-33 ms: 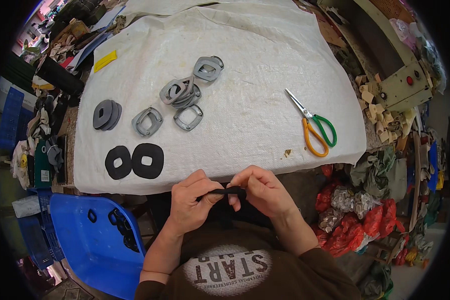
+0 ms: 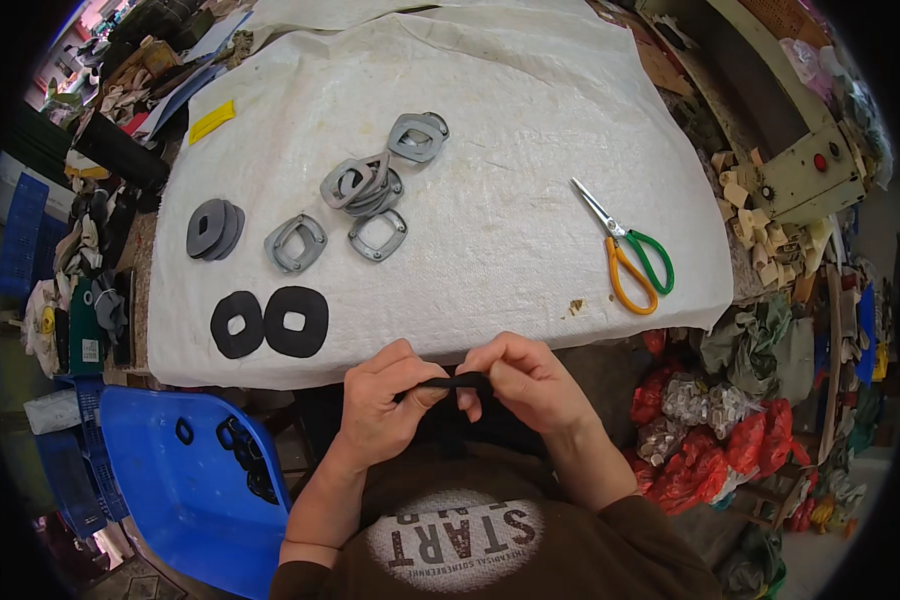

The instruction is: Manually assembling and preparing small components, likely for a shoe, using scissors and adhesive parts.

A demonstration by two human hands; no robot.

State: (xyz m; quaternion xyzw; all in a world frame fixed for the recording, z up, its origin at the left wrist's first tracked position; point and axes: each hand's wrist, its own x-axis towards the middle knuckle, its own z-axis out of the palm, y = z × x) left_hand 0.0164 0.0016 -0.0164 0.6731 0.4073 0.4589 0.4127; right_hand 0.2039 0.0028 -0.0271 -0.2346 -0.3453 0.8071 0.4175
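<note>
Thumb and fingers closed in a pinch, your left hand (image 2: 385, 400) and right hand (image 2: 535, 388) grip a thin black piece (image 2: 455, 381) at its two ends, edge-on between you and the white sheet (image 2: 510, 230). The step in hand looks like working the piece's edge by touch; the next move seems to call for a steady two-handed pinch. Beyond lie two black rings (image 2: 313, 335), grey frames (image 2: 306, 262) and scissors (image 2: 624, 236), with a blue tub (image 2: 155, 490) at your left

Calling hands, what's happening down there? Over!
Left hand, right hand: both pinching black piece. Piece seen edge-on. Scissors off right, out of the way.
</note>
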